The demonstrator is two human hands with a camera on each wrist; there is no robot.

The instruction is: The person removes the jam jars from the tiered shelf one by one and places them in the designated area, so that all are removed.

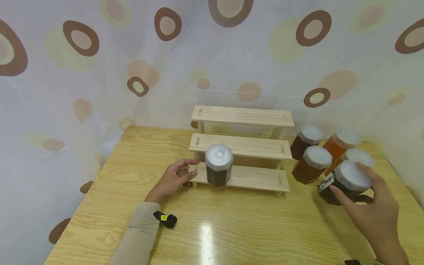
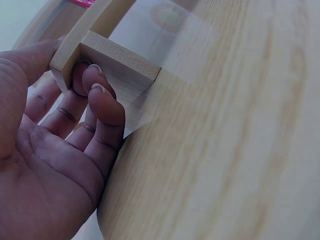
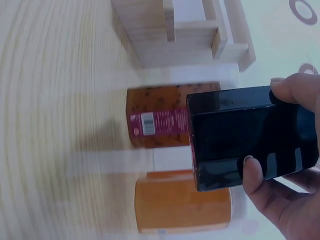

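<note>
My left hand grips the left end of the lowest board of a three-step wooden shelf. In the left wrist view, its fingers curl under the board end, with the thumb on the other side. A dark jar with a whitish lid stands on that lowest step, near the left. On the far right, my right hand holds another dark jar, tilted, thumb on one side and fingers on the other. A white label with dark writing shows on its side; the right wrist view shows its glossy black body.
Beside the shelf's right end stand a dark red jar, a reddish-brown jar, an orange jar and a partly hidden orange one. A patterned curtain hangs behind the wooden table.
</note>
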